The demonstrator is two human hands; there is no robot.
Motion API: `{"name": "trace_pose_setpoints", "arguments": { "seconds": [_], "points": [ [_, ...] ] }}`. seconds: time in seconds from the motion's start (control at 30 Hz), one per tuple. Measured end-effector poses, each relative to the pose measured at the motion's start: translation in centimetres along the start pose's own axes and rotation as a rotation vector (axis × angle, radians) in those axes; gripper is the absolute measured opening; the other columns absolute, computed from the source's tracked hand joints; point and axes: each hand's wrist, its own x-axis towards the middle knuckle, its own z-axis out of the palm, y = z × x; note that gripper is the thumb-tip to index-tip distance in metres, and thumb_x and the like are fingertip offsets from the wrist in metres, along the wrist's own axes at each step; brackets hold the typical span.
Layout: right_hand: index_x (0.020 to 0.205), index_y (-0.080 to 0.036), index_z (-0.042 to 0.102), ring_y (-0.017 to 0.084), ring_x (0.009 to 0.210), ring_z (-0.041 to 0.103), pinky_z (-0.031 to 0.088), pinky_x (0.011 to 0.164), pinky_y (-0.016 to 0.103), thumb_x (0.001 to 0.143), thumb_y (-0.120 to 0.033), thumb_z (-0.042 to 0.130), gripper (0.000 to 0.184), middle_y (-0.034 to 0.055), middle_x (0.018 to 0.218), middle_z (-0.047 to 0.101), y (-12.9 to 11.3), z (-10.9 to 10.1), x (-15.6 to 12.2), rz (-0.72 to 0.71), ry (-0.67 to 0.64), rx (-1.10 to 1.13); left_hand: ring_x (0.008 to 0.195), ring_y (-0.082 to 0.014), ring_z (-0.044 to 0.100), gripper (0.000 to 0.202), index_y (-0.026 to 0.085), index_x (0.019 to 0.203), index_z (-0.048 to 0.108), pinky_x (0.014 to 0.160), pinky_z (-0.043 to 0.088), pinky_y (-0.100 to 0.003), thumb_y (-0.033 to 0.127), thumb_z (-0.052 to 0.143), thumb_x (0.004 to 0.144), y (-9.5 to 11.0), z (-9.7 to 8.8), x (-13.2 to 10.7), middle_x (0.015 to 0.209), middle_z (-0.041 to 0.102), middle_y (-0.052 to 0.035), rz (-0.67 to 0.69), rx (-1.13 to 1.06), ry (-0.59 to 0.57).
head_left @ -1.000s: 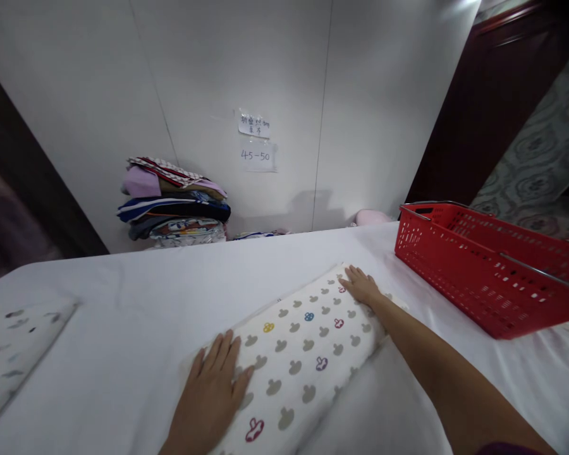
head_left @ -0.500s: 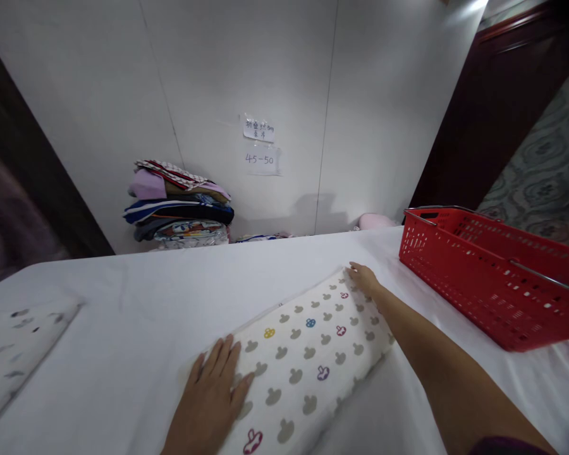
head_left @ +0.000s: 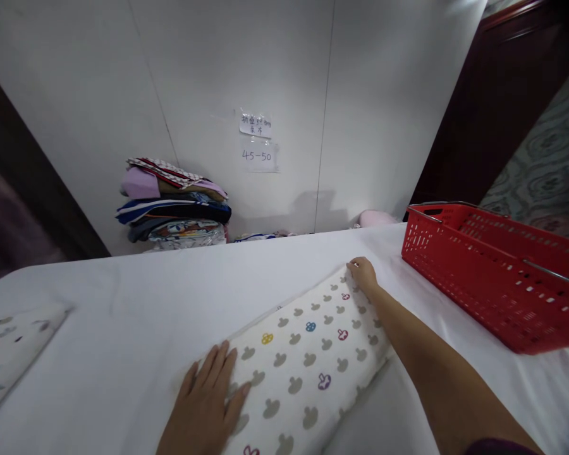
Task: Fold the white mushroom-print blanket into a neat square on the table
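A folded white cloth point(head_left: 308, 354) printed with grey and coloured mushroom shapes lies on a white-covered table point(head_left: 137, 328). My left hand point(head_left: 203, 404) rests flat on the cloth's near left end, fingers stretched out. My right hand point(head_left: 364, 275) is at the cloth's far corner with the fingers curled down over its edge; whether they grip the fabric I cannot tell for sure.
A red plastic basket point(head_left: 493, 272) stands on the table at the right. Another folded printed cloth point(head_left: 9, 347) lies at the left edge. A stack of folded clothes point(head_left: 171, 208) sits against the white wall beyond the table, under paper notes point(head_left: 258, 142).
My right hand has gone from lying flat on the cloth's far end to curling over its far corner. The left hand has stayed in place.
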Motion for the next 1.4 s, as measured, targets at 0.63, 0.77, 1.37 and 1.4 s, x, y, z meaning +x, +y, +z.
{"name": "trace_pose_setpoints", "arguments": {
  "seconds": [0.63, 0.77, 1.37, 1.4],
  "points": [
    [0.097, -0.020, 0.065, 0.020, 0.096, 0.057, 0.041, 0.077, 0.026, 0.079, -0.028, 0.049, 0.025, 0.0066, 0.103, 0.064, 0.2, 1.0, 0.2, 0.049, -0.089, -0.045, 0.130, -0.0274, 0.031, 0.060, 0.017, 0.131, 0.045, 0.105, 0.027, -0.048, 0.052, 0.035, 0.084, 0.0, -0.1, -0.1, 0.140, 0.038, -0.0075, -0.030, -0.042, -0.027],
    [0.092, -0.020, 0.067, 0.016, 0.095, 0.058, 0.041, 0.078, 0.021, 0.080, -0.025, 0.047, 0.024, 0.0031, 0.103, 0.065, 0.5, 0.9, 0.4, 0.007, -0.079, 0.024, 0.130, -0.0273, 0.031, 0.060, 0.017, 0.132, 0.044, 0.104, 0.028, -0.049, 0.052, 0.035, 0.084, 0.0, -0.2, -0.1, 0.140, 0.037, -0.0065, -0.037, -0.043, -0.034],
    [0.085, -0.020, 0.064, 0.014, 0.077, 0.057, 0.039, 0.064, 0.021, 0.079, -0.025, 0.048, 0.017, 0.0007, 0.083, 0.066, 0.7, 1.9, 0.8, -0.009, -0.089, 0.051, 0.130, -0.0272, 0.031, 0.059, 0.017, 0.131, 0.045, 0.104, 0.028, -0.049, 0.051, 0.036, 0.083, 0.1, -0.1, -0.2, 0.140, 0.037, -0.0063, -0.045, -0.034, -0.039],
    [0.084, -0.020, 0.064, 0.014, 0.076, 0.057, 0.039, 0.064, 0.021, 0.078, -0.025, 0.049, 0.016, 0.0010, 0.081, 0.066, 0.8, 1.9, 0.9, -0.008, -0.099, 0.036, 0.130, -0.0270, 0.031, 0.059, 0.017, 0.131, 0.044, 0.104, 0.028, -0.048, 0.051, 0.036, 0.083, 0.1, -0.1, -0.2, 0.140, 0.037, -0.0061, -0.042, -0.031, -0.036]
  ]
}}
